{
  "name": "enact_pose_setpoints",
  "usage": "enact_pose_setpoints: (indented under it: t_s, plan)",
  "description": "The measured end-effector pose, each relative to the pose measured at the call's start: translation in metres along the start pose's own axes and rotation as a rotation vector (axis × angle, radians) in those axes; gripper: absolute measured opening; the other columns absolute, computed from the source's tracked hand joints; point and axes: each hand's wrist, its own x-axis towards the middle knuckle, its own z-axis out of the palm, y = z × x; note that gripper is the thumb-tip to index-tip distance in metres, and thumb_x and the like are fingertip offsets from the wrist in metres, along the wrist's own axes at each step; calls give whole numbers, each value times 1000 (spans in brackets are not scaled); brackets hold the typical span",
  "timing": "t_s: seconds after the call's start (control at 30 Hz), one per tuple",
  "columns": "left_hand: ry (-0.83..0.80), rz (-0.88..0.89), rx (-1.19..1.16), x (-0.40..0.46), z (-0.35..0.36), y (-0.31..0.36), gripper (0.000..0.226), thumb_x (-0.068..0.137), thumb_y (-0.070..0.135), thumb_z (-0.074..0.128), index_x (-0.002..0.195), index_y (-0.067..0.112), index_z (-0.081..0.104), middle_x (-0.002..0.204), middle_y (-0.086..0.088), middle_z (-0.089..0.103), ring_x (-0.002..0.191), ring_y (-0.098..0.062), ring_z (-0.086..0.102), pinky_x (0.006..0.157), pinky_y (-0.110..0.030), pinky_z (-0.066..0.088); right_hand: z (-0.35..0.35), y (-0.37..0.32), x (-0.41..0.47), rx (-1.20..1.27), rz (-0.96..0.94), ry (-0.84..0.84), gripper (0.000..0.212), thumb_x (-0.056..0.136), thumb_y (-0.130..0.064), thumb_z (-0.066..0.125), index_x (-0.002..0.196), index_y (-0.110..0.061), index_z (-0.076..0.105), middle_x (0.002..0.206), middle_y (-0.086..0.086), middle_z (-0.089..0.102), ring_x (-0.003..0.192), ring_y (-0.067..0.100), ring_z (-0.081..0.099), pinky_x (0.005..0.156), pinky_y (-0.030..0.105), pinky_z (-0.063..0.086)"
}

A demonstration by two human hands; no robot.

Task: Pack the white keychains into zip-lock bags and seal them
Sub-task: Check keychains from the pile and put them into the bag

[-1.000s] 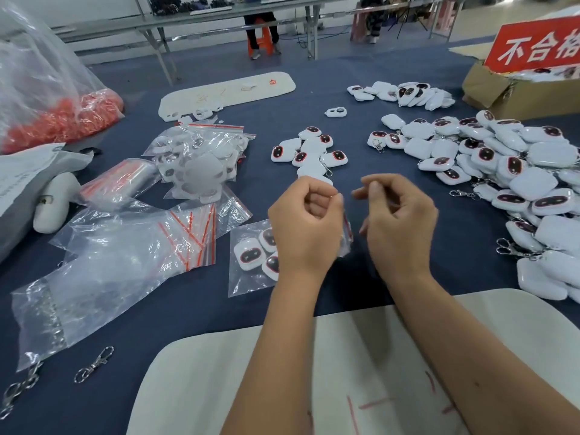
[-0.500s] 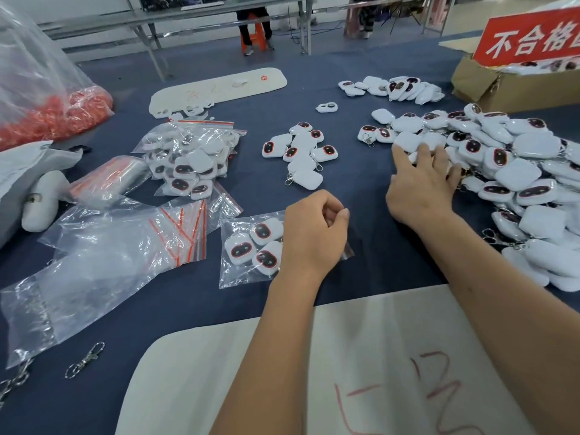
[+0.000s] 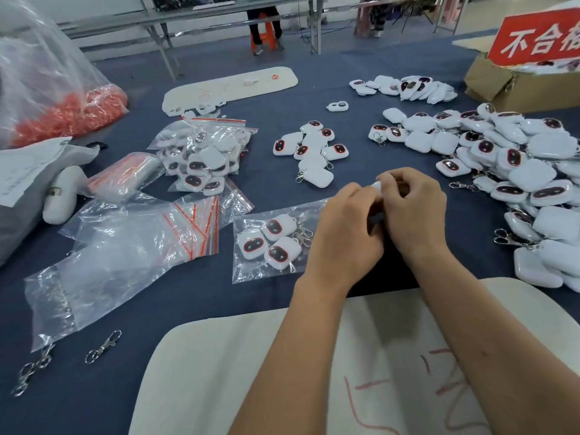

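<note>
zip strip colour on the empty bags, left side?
Red, on clear plastic empty bags. Head view, the only one.

— Upper left of the frame? Clear sack of orange pieces point(image 3: 67, 116).
— Upper right: cardboard box point(image 3: 499, 84) behind a red sign point(image 3: 539, 39).
— Lower left: loose metal clasps point(image 3: 103, 346) on blue cloth point(image 3: 194, 296).

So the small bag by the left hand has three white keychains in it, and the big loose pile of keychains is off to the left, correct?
Not quite. The head view shows the small bag by the left hand does hold three white keychains, but the big loose pile lies to the right, beyond the right hand.
</note>
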Motion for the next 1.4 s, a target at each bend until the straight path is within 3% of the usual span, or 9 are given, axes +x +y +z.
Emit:
enact_pose_setpoints:
  t_s: [0.17,0.3,0.4,0.5,0.6,0.7,1.17,1.3,1.4]
  plan:
    - [204,-39,-87,3,-9,-11,22,84,9,81,102,12,69,101,0,58,81,-5,54,72,-17,45,-5,5,-2,422,50,-250,28,104,-30,60,92,-18,82,76,1,76,58,10,59,56,25,47]
    - [189,-179,-301,4,-19,-15,5,89,16,81,91,13,77,78,13,71,72,-1,65,67,-11,48,-5,8,-2,770,170,-497,32,97,-39,62,103,-15,83,81,7,65,64,14,52,61,28,44]
    - [167,-305,-359,5,-24,-24,6,93,15,75,94,10,78,72,11,69,68,-7,65,72,-30,59,-2,8,-6,655,46,-487,17,100,-17,65,104,-16,82,75,-9,71,63,4,60,64,19,49]
    - [121,-365,-402,5,-30,-27,12,97,11,69,102,6,78,81,-4,74,79,-27,70,79,-50,62,-1,8,-7,551,5,-462,16,101,-15,67,104,-19,82,66,-14,68,55,4,54,54,17,45]
    - [87,-434,-459,5,-32,-29,12,97,14,68,101,9,78,87,-11,76,76,-22,72,74,-42,64,-2,8,-7,539,30,-475,16,100,-17,67,100,-20,83,62,-11,65,55,13,48,51,23,44]
    - [35,-500,-564,5,-33,-33,11,99,17,67,100,14,77,88,-11,77,71,-15,72,72,-44,66,-2,6,-7,542,37,-466,15,101,-17,67,99,-19,82,60,-8,63,54,14,47,49,24,44]
    - [71,-449,-622,5,-31,-35,13,100,10,65,104,11,77,88,-4,77,76,-7,71,67,-24,60,-1,5,-8,543,32,-462,13,99,-21,68,97,-22,81,66,-3,64,56,15,50,50,26,46]
    - [66,-403,-565,4,-30,-35,14,99,9,65,108,11,76,89,-2,76,81,-9,71,70,-27,61,-1,5,-9,480,5,-428,9,97,-18,73,94,-24,80,71,-5,71,57,11,55,53,24,49]
    - [76,-374,-455,4,-28,-36,16,98,10,67,110,13,77,96,0,77,91,-16,73,81,-41,63,0,4,-9,398,-43,-379,12,96,-13,74,92,-23,78,70,-10,72,56,2,59,54,17,48]
